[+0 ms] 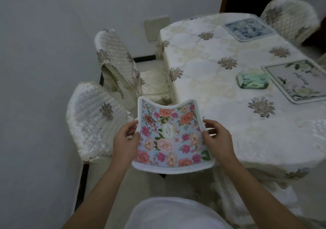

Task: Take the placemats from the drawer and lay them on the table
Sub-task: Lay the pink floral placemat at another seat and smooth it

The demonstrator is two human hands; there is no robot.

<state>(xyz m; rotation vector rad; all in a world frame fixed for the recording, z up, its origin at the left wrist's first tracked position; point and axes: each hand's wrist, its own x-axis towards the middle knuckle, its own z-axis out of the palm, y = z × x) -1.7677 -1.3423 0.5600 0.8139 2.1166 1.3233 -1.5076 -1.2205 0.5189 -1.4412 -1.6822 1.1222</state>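
So the floral placemat [173, 137] was low in the middle of the frame, held in the air just short of the table [202, 87]. The left hand [126, 141] pinched its left edge and the right hand [216, 140] pinched the right, thumbs on top, which is probably why it sagged in the middle (soft mat, no support underneath). Two mats were already down: a blue placemat [248, 28] at upper right and a white-flower placemat [298, 80] at the right edge, with a small green coaster [253, 79] touching it. My guess is the near-left spot was next.
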